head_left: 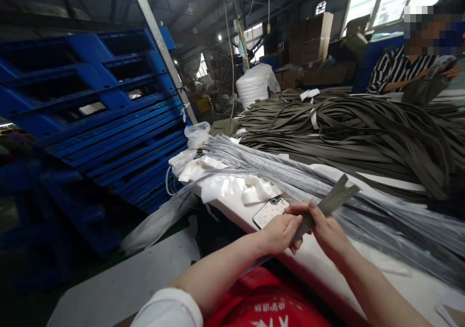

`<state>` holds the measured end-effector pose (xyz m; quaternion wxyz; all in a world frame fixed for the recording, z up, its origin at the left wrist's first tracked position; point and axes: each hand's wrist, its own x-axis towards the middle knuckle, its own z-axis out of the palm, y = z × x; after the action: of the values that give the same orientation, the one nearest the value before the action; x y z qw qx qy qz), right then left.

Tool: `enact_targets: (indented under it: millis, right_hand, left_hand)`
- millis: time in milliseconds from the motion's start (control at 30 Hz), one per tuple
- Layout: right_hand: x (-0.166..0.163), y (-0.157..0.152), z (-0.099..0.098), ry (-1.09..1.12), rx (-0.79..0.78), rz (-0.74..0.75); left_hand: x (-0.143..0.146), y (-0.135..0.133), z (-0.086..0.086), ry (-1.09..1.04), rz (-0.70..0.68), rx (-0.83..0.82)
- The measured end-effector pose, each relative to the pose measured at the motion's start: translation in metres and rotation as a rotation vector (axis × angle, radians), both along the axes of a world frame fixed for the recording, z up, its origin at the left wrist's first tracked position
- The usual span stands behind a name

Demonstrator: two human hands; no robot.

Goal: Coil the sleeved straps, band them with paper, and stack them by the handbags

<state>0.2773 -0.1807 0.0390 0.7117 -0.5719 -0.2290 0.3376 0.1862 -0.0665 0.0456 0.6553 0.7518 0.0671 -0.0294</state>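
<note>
Left hand (279,234) clamped around the lower part of a flat olive strip (334,198), with fingers curled about it. Right hand (324,225) clamped on the same strip farther up, between thumb and fingers, close beside the left. Olive strip slanting up and away over the near edge of a smooth white table (234,212), with a thin, matte far end split into 2 prongs by a V-shaped notch. Just beside the left hand, flat on the table, 1 phone (268,215) in a pale, patterned case with round dark lenses. Behind the phone, glossy white ribbon (259,191) in loose folds. Lengthwise along the table, a bundle of shiny grey strips (261,160). Beyond, a thick heap of dull olive straps (363,123), long, flat and bendy, with a white band (314,118) across. To the left, a stack of hard, slatted blue pallets (127,143). Farther back, a rounded, ridged white roll (250,88) and square-cornered cardboard boxes (307,41). At far right, a person (395,70) in a striped top, holding limp olive material (423,88). At the bottom, a red garment (247,295) with white printing.
</note>
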Motion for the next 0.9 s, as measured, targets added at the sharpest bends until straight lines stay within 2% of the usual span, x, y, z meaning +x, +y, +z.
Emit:
enact_targets:
  millis: [67, 133, 267, 333, 567, 767, 900]
  right_hand:
    - [-0.01, 0.001, -0.006, -0.008, -0.045, 0.057]
    - [-0.012, 0.001, -0.01, 0.042, -0.053, 0.049]
    - [0.005, -0.002, -0.006, 0.183, 0.04, -0.151]
    - [0.015, -0.005, -0.002, 0.176, 0.054, -0.172]
    - [0.019, -0.012, 0.019, -0.018, 0.047, -0.029]
    - [0.032, -0.024, 0.071, -0.002, 0.169, -0.04]
    - [0.038, -0.026, 0.099, -0.112, 0.148, -0.089]
  left_hand:
    - [-0.002, -0.001, -0.003, 0.011, -0.012, 0.019]
    - [-0.006, -0.001, -0.008, 0.029, -0.011, 0.009]
    - [-0.013, -0.002, -0.016, 0.064, -0.005, -0.013]
    - [-0.013, -0.002, -0.013, 0.069, -0.009, -0.003]
    - [0.007, -0.001, 0.013, -0.055, -0.065, 0.0]
    - [0.019, -0.006, 0.046, -0.172, -0.147, -0.072]
    - [0.03, -0.007, 0.076, -0.273, -0.194, -0.042]
